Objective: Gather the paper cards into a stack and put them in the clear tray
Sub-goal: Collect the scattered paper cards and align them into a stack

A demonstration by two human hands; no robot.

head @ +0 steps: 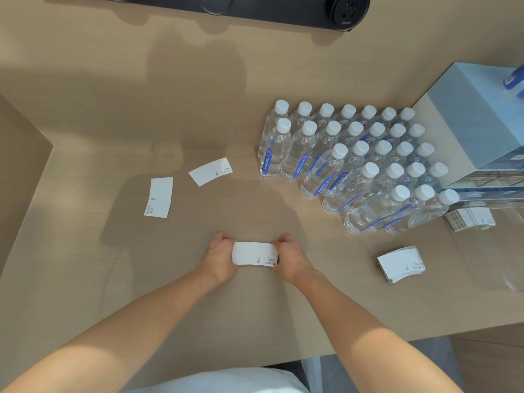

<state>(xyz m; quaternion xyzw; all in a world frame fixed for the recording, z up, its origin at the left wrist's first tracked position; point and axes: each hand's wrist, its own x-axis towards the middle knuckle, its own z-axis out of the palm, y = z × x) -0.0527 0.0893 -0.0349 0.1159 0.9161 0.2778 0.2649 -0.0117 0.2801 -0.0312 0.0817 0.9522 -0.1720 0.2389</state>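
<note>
A white paper card stack point(254, 253) lies on the table in front of me, pinched at its two short ends. My left hand point(219, 255) grips its left end and my right hand point(289, 255) grips its right end. Two single cards lie loose further away: one point(158, 197) at the left and one point(210, 171) tilted beyond it. A fanned stack of cards point(400, 263) rests at the right. The clear tray point(493, 251) sits at the right edge with cards point(469, 218) in its far end.
Several rows of water bottles point(354, 163) with white caps stand at the right, behind the fanned stack. A grey-blue drawer box point(476, 131) is at the far right. A black power strip point(255, 7) runs along the far edge. The table edge drops off near my body.
</note>
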